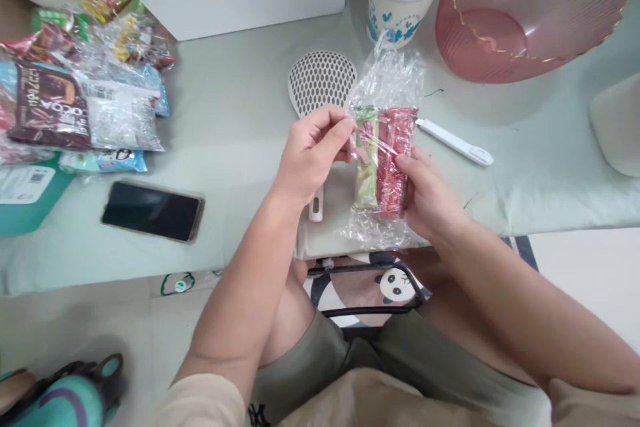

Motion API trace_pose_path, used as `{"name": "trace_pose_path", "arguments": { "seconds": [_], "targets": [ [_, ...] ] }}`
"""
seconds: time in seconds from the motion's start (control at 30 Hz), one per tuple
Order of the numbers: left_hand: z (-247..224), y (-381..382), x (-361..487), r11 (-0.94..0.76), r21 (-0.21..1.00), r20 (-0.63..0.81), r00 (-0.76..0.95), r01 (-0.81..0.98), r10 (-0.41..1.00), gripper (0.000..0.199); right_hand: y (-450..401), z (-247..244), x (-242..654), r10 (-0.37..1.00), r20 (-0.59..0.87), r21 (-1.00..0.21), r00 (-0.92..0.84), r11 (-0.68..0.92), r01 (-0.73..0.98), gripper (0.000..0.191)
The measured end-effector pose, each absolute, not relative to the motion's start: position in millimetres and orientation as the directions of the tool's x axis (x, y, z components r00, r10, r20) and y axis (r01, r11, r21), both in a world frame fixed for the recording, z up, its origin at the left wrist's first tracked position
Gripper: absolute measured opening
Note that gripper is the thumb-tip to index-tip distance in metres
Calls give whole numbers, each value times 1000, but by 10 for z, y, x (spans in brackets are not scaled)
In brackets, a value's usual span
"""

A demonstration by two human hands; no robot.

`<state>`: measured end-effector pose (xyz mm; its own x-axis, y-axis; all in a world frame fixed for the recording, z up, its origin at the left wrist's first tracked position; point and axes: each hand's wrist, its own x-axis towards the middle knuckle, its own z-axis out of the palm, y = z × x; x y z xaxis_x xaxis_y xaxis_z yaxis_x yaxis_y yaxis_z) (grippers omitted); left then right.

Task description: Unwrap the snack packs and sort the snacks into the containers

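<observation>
Currently, the left hand (311, 159) is pinching the film of a crinkled, clear plastic bag (393, 80) between thumb and forefinger, at the bag's left side. The right hand (433, 201) is gripping the bag's right side, thumb lying on the front, other fingers mostly hiding behind. Inside, a slim pale-green packet (367, 188) and a glossy red packet (397, 190) are resting side by side, green on the left. The bag is hanging over or lying at the near part of a pale-green cloth-covered table (240, 107); cannot tell which. Partly behind the left hand, an off-white perforated skimmer (323, 77) is lying, handle pointing toward the person. Right of the bag, a slim white stick-shaped tool (457, 142) is lying aslant. Farther back, a white paper cup with blue print (395, 21) is standing near a translucent pink bowl with a wavy gold rim (545, 70).
</observation>
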<state>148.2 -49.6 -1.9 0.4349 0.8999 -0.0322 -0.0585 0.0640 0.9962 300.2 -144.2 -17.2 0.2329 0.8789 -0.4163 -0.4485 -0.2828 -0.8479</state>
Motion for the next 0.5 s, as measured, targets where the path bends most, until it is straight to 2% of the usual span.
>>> {"name": "trace_pose_path", "arguments": {
  "seconds": [0.13,0.23,0.33,0.4,0.5],
  "targets": [
    [141,-624,1473,173,979,-88,541,-107,836,21,-1430,-156,2971,878,-449,-784,168,-298,-544,38],
    [217,-646,1449,176,971,-47,592,-161,804,27,-1431,-163,2969,859,-488,-764,155,-334,-553,33],
    [179,-582,1445,63,965,42,387,-256,921,17,-1423,-169,2976,854,-486,-774,187,-321,-546,34],
    [115,-561,1473,96,969,-20,317,-227,948,16,-1411,-163,2973,868,-455,-798,201,-296,-525,35],
    [23,-647,1576,299,946,-183,553,-127,813,34,-1394,-157,2952,907,-379,-837,185,-250,-487,36]
  ]
}}
